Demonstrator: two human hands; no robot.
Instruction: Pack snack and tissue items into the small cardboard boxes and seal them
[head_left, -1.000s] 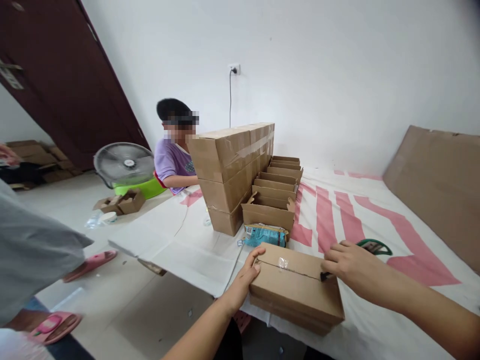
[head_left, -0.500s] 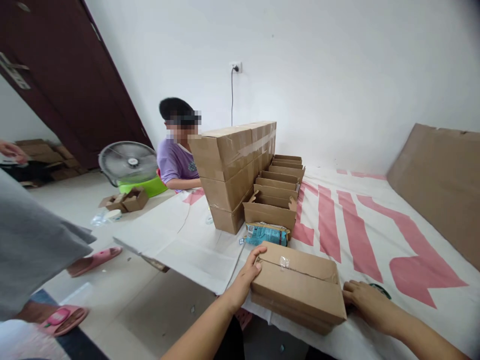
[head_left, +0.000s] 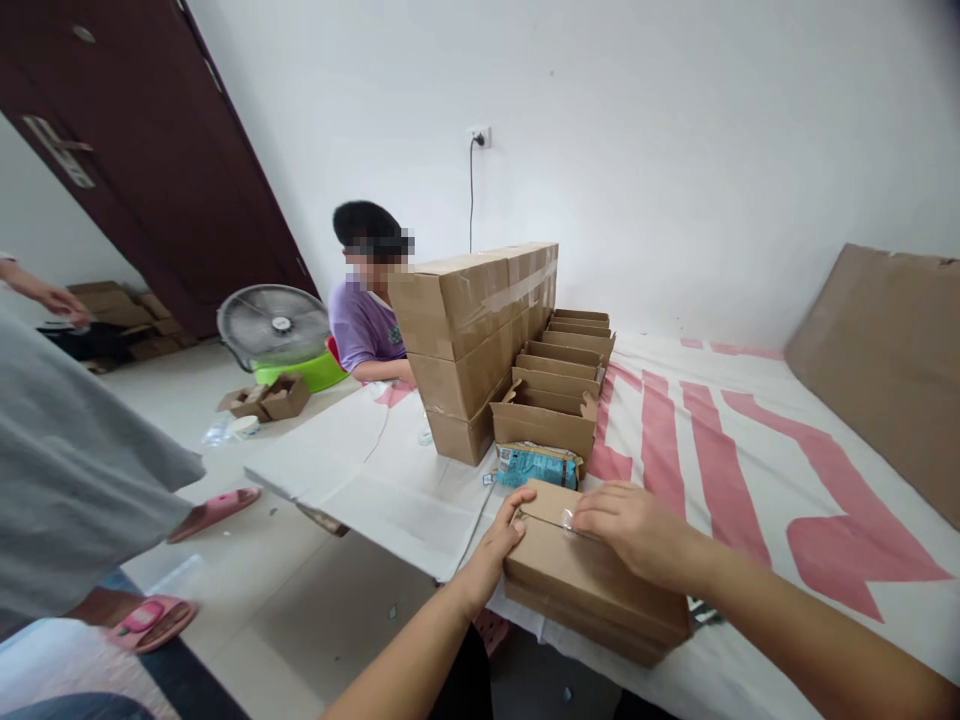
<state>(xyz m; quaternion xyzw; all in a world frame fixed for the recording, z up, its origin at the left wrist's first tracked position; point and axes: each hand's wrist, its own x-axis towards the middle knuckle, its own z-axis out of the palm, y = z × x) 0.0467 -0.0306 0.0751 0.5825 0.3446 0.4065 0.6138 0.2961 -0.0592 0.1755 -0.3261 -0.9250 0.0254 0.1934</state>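
A closed cardboard box [head_left: 592, 590] lies at the table's near edge, its two top flaps meeting in a seam. My left hand [head_left: 501, 545] grips its left end, thumb on top and fingers around the corner. Over the box top is my right hand [head_left: 637, 530], fingers bent and close together at a small piece of clear tape [head_left: 568, 518] on the seam. The fingertips' exact hold on the tape is partly hidden. Just beyond the box lies a blue packet [head_left: 536, 466], in front of an open cardboard box [head_left: 544, 425].
Taped boxes [head_left: 472, 340] stand stacked behind, with a row of open boxes [head_left: 566, 350] beside them. A person in purple [head_left: 367, 330] sits past the stack; another in grey [head_left: 82, 470] stands left. A fan [head_left: 277, 325] is on the floor. A cardboard sheet [head_left: 885, 370] leans right.
My right hand has moved from the table at the box's right end up and left onto its top, at the tape. My left hand keeps its grip. The view has shifted slightly.
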